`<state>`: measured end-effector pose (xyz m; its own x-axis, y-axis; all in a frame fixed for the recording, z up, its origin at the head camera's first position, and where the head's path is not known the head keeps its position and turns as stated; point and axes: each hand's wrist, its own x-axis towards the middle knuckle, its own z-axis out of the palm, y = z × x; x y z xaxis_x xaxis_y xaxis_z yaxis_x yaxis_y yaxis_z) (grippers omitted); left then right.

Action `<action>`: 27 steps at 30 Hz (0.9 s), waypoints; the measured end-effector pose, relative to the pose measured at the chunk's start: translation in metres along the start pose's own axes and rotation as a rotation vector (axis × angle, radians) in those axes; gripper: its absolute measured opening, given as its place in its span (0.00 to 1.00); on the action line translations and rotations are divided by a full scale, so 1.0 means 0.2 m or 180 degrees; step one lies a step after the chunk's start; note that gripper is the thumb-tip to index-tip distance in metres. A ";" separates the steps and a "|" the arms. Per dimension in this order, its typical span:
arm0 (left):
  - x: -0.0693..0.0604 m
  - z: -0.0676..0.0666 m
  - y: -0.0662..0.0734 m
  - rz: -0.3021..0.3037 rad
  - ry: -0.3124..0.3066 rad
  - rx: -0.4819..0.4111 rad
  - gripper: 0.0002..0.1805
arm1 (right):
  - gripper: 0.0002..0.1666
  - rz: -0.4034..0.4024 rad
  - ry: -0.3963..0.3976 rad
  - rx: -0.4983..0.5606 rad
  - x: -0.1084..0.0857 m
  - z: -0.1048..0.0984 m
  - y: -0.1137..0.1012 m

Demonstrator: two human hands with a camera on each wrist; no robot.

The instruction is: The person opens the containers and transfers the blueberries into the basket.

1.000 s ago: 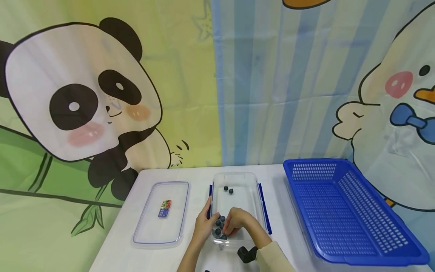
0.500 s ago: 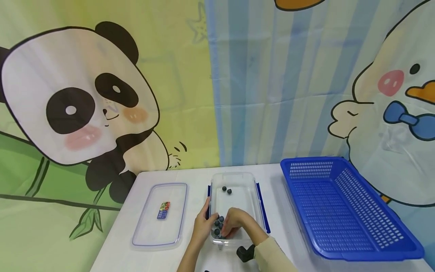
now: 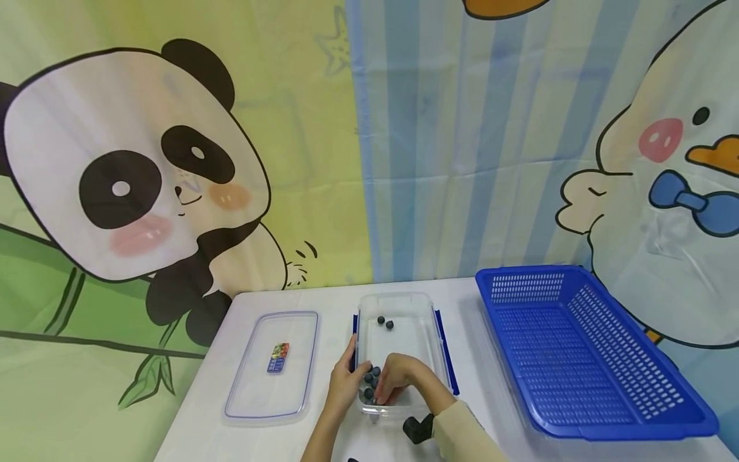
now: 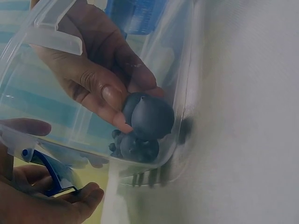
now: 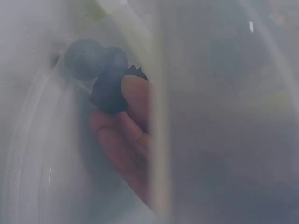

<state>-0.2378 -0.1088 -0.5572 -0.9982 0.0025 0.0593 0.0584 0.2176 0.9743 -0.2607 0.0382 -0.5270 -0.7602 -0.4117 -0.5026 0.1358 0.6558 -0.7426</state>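
A clear plastic box (image 3: pixel 410 340) with blue side clips stands on the white table, blueberries inside it. My left hand (image 3: pixel 346 384) grips its left side, thumb over the rim and the other fingers outside by the blue clip (image 4: pixel 53 175). My right hand (image 3: pixel 398 378) reaches down into the box's near end, where thumb and fingers pinch a blueberry (image 5: pixel 110 93). Several more blueberries (image 3: pixel 369 393) cluster along the near left wall, between the two hands. Two blueberries (image 3: pixel 385 323) lie apart at the far end. The right fingertips partly cover the near corner.
Left of the box lies a clear lid (image 3: pixel 268 401) with a coloured label (image 3: pixel 278 357). A large blue perforated basket (image 3: pixel 577 366) stands on the right. Behind the table hangs a printed curtain (image 3: pixel 416 141). A black object (image 3: pixel 418 430) sits at the right wrist.
My right fingertips have dipped further into the near corner, over a blueberry that showed there before. The left hand keeps its grip. The head view has shifted slightly.
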 end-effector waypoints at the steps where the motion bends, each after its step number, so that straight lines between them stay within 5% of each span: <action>1: 0.00 0.00 0.00 0.0004 -0.0002 -0.0013 0.37 | 0.04 -0.0018 -0.0011 -0.0001 0.00 0.00 0.00; 13: 0.00 0.00 0.00 0.0012 0.0001 0.0045 0.38 | 0.04 -0.0136 0.0044 0.0303 -0.05 -0.03 0.00; 27: 0.00 0.00 -0.02 0.0079 0.0060 0.0050 0.37 | 0.08 -0.0887 0.0033 0.0661 -0.26 -0.28 -0.03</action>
<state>-0.2384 -0.1091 -0.5602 -0.9961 -0.0102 0.0876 0.0829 0.2329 0.9690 -0.2579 0.0896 -0.4718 -0.7924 -0.5498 -0.2642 0.0478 0.3759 -0.9254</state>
